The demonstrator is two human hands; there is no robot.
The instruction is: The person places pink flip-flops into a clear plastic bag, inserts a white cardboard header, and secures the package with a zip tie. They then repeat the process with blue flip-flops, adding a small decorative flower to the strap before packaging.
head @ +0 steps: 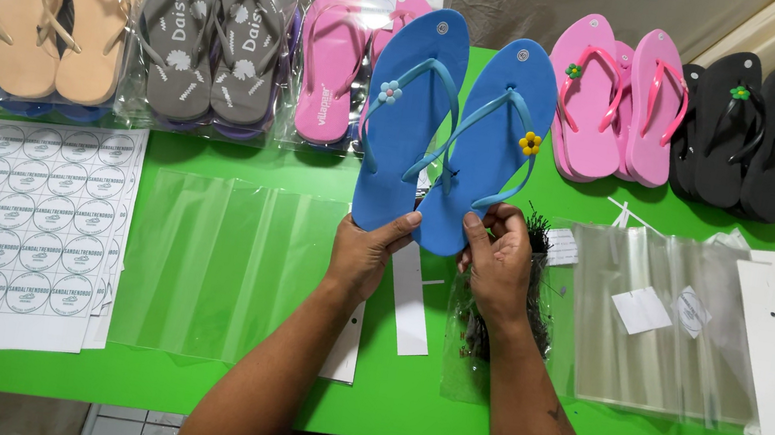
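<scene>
- The left hand (364, 255) and right hand (500, 264) are pinching the heels of two blue flip-flops (450, 135), frame centre, above the green tabletop (402, 401).
- Both grips are closed on them.
- The foam is looking light and bendy; the heel edges are probably giving the surest hold.

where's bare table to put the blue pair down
Bare green table shows along the near edge and in the strip between the clear plastic bags and the bagged grey flip-flops. The left hand and right hand hold the blue flip-flops. The back row and right side are crowded.
</scene>
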